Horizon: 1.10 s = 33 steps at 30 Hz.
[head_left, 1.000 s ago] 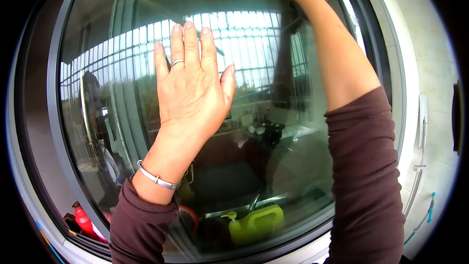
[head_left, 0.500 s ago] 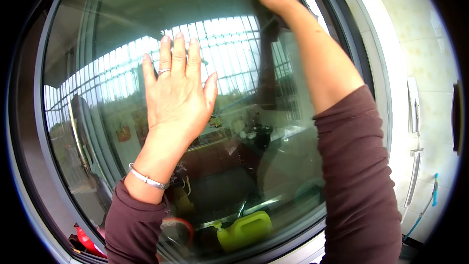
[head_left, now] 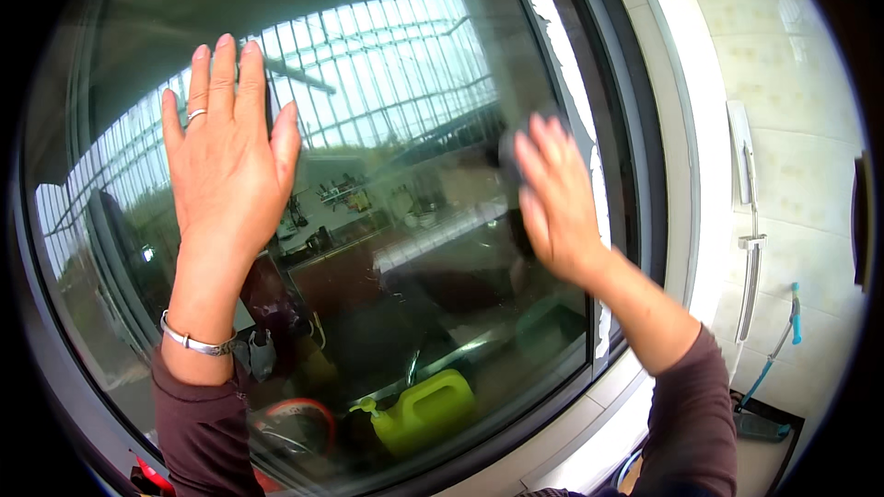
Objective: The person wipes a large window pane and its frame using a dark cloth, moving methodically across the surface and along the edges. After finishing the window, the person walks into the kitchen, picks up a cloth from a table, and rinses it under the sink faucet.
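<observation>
My left hand (head_left: 226,156) lies flat on the large dark glass pane (head_left: 442,267), fingers pointing up. A ring is on one finger and a silver bangle (head_left: 198,340) on the wrist. Over the right part of the same pane is my right hand (head_left: 560,202), blurred by motion, its fingers stretched out. Beside its fingertips a dark patch shows; whether that is a reflection or a thing under the hand, I cannot make out. A ragged white strip (head_left: 573,74) runs down the pane's right edge, just beyond this hand.
A dark frame (head_left: 650,175) borders the glass. In the pane show a barred window (head_left: 368,46), a kitchen counter and a yellow-green jug (head_left: 425,412). On the right, a white-and-grey handle (head_left: 750,221) is on the tiled wall (head_left: 783,55); a blue-handled tool (head_left: 775,359) stands below.
My right hand has come down from the top of the pane to mid-height. My left hand appears further left in view, still flat on the glass. The view has shifted.
</observation>
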### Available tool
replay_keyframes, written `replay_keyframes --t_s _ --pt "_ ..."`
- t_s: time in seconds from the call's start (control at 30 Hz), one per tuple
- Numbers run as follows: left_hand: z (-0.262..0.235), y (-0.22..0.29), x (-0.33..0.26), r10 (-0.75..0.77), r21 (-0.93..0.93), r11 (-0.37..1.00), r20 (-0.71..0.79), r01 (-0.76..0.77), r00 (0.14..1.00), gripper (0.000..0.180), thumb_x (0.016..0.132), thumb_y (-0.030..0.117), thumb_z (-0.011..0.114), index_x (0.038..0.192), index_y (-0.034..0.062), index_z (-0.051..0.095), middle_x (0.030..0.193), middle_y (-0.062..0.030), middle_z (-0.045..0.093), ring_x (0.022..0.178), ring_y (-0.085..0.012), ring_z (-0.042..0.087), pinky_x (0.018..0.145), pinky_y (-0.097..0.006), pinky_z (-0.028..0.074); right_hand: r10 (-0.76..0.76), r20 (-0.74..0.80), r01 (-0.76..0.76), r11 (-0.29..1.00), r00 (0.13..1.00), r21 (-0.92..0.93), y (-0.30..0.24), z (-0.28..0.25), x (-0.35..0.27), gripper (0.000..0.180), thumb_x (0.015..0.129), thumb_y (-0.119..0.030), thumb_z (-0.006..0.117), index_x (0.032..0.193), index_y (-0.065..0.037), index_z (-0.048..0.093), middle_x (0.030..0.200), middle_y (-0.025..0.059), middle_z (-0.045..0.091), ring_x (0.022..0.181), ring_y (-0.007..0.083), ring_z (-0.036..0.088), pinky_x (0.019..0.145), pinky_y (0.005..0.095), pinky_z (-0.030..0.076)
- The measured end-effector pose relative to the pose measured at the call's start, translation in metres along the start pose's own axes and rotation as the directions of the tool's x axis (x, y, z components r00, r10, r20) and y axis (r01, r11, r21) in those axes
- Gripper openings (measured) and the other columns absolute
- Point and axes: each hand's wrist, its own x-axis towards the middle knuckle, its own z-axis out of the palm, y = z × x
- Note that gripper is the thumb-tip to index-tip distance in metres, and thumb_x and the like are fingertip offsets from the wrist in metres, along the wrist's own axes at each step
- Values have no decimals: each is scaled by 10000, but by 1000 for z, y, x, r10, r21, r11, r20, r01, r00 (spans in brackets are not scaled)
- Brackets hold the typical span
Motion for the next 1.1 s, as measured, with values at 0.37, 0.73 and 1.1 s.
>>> replay_keyframes --t_s 0.37,0.73,1.1 --pt "6 -2 -7 23 -11 1000 -82 -24 996 514 961 326 529 1387 43 485 1457 -146 464 1395 -311 373 1132 -535 260 -169 21 165 978 985 130 -98 20 34 427 838 -166 602 1259 -98 597 1351 170 547 1313 349 461 1114 482 328" --pt "4 -13 -2 -14 -253 967 -194 -37 981 534 936 282 569 1403 50 453 1453 -158 451 1370 -352 382 1131 -493 286 163 -237 -172 985 958 -16 -10 18 20 448 922 -85 520 1367 -39 509 1430 206 468 1348 415 395 1135 492 276" --pt "-74 -135 -150 17 -107 994 58 -11 998 472 951 232 573 1387 64 506 1441 -133 493 1381 -320 402 1146 -484 250 -233 184 205 966 955 158 -219 25 -73 448 819 -148 598 1266 -162 616 1375 92 544 1332 309 450 1128 466 315"
